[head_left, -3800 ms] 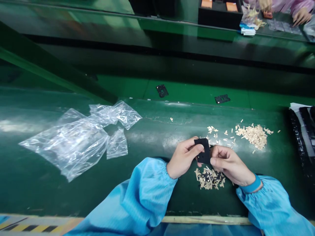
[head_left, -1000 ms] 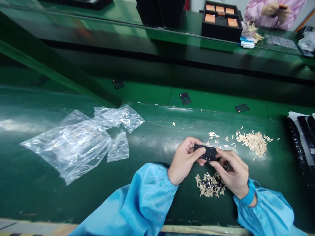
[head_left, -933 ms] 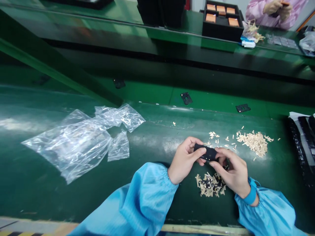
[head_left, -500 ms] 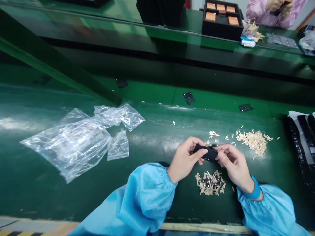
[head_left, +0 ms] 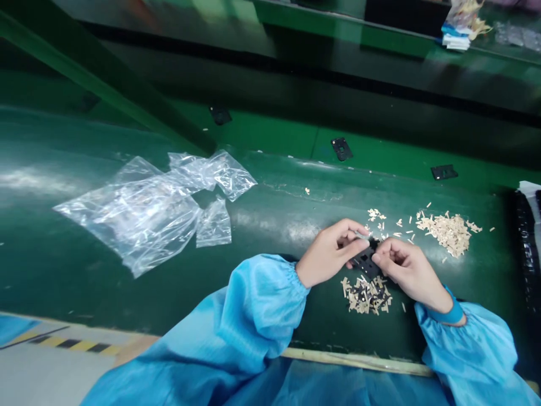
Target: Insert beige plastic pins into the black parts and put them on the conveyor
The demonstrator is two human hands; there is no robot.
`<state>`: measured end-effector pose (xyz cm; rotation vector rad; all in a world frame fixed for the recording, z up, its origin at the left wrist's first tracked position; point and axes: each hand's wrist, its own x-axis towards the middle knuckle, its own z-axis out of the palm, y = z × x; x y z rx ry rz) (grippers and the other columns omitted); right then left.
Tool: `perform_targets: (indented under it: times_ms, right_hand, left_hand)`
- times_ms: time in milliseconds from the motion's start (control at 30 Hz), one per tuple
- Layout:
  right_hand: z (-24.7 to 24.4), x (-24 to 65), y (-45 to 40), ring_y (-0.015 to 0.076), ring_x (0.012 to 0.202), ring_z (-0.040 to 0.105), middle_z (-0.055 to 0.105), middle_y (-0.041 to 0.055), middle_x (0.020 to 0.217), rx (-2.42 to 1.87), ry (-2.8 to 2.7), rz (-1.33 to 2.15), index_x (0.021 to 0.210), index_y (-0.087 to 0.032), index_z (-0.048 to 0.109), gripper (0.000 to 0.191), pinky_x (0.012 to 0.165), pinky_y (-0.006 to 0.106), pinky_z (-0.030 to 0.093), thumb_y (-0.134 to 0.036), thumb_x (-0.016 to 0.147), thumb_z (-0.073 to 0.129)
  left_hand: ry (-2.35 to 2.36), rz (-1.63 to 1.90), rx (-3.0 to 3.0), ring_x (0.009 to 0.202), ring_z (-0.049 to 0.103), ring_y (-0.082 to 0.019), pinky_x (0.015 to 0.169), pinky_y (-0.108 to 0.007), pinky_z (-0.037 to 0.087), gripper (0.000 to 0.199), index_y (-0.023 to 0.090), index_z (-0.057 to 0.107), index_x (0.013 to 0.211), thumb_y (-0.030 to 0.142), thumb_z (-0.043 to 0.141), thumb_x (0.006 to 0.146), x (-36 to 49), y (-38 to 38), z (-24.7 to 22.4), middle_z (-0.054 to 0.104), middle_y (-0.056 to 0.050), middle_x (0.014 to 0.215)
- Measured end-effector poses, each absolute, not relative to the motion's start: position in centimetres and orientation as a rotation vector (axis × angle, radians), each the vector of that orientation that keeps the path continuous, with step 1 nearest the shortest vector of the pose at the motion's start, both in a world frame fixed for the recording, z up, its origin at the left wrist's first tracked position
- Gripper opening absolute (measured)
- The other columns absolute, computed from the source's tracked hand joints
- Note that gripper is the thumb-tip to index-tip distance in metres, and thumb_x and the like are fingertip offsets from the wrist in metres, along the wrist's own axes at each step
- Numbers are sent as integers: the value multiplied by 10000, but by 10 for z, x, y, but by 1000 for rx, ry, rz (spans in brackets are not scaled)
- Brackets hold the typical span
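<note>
A small black plastic part with cut-outs is held in front of me. My left hand is closed on its left side, thumb on top. At the part's right edge, my right hand has thumb and forefinger pinched; whether a small piece sits between them is hidden. Just below lies a pile of mixed beige and black bits. Beyond my right hand spreads a larger heap of small beige pieces, with a few loose ones to its left.
Clear plastic bags lie on the green table at left. Several black parts, one of them a plate, rest on the green strip behind. A slanted green post rises at left. Black trays stand at the right edge.
The view has tilted down, so the scene sits higher. The black part has been turned in my hands, now showing its face with cut-outs. My right fingers have come over its right edge.
</note>
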<state>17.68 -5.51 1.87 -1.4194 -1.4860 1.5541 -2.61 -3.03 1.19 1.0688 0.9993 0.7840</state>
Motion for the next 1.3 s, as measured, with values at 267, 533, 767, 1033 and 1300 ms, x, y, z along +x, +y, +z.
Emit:
perform_targets:
  times_ms: [267,533,767,1033,1300]
  right_hand:
    - [20,174,-56,111,519,596,755,83,991,-1316,-1371,1475,1248,-196,596,343,431,237,466,-410,981,617]
    - [19,144,-85,182,782,676,683,67,967,-1242,-2274,1068,1009,-238,699,133,706,301,574,-204,1000,571]
    - [20,142,-89,183,779,647,634,57,930,-1288,-2339,1059,972,-227,629,162,708,299,546,-171,1025,487]
    - [22,172,-60,146,641,511,583,10,803,-1339,-2045,1238,931,-214,591,146,588,271,428,-269,1038,507]
    - [17,174,-58,144,625,531,602,-12,732,-1381,-1960,1184,946,-209,597,148,592,265,427,-289,1037,512]
  left_hand:
    - [1093,1005,887,532,605,-86,466,-191,514,336,165,592,1049,490,555,968,-28,-21,5,639,-13,803]
    - [1071,990,886,528,589,-73,467,-177,494,305,173,610,1033,465,547,968,-26,-23,2,643,-5,797]
    - [1068,979,903,538,592,-80,475,-188,493,307,171,610,1036,461,531,972,-26,-23,1,647,-8,804]
    - [1059,801,1072,607,607,-107,510,-205,501,205,165,636,971,357,569,942,-28,-25,6,670,-26,807]
    - [976,652,1195,603,544,-94,505,-179,450,106,186,658,867,247,723,808,-27,-32,4,632,14,741]
